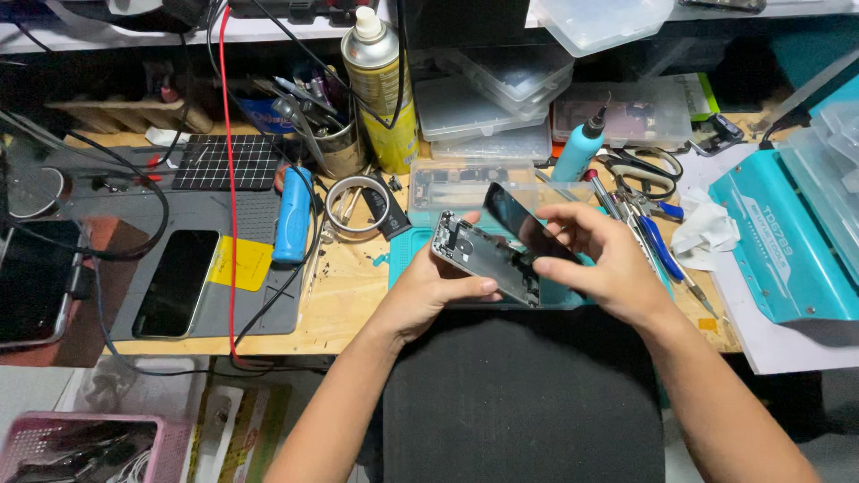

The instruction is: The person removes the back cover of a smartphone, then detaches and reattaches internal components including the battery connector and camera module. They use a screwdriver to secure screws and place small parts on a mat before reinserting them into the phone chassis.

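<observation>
Gripping the opened phone (488,259) between left hand (429,291) and right hand (599,259) fingers.

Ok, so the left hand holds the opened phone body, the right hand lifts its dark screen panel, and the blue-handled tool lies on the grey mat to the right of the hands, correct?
Not quite. The head view shows the blue-handled tool on the grey mat to the left of the hands, not the right. The rest stands: the left hand holds the opened phone body and the right hand lifts its dark screen panel.

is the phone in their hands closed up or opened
Opened: the left hand holds the phone body with its insides showing, and the right hand lifts the dark screen off it.
</observation>
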